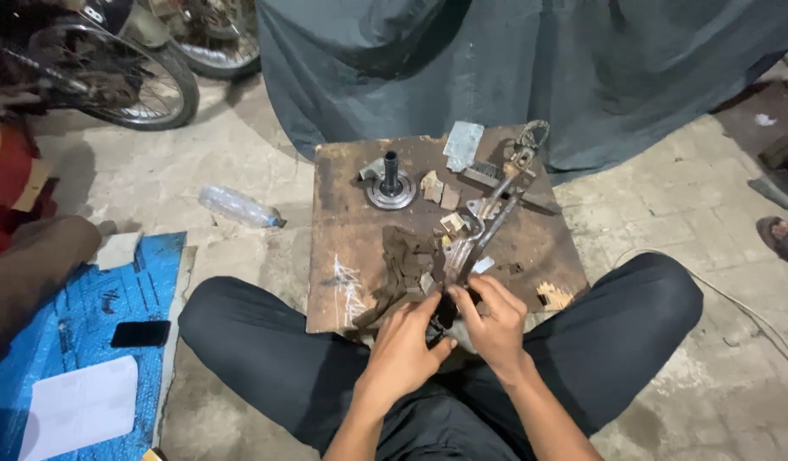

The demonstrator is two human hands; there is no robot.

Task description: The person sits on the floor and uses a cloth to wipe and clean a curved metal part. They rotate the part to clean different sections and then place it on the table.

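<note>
Both gripping: left hand [404,341] and right hand [495,320] closed on the dark near end of a long metal lever [488,218], at the board's [343,256] near edge. Flanged shaft [391,183] lying loose toward the far-left corner; scraps scattered, nothing yet joined.

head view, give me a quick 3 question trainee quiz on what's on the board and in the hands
1. True or false: both hands grip the near end of the long metal lever.
2. What lies on the floor left of the board? A) plastic bottle B) hammer C) bucket
3. Which upright part stands at the board's far left?

Key: 1 true, left hand and right hand meet on it; 2 A, the bottle; 3 the flanged shaft.
</note>
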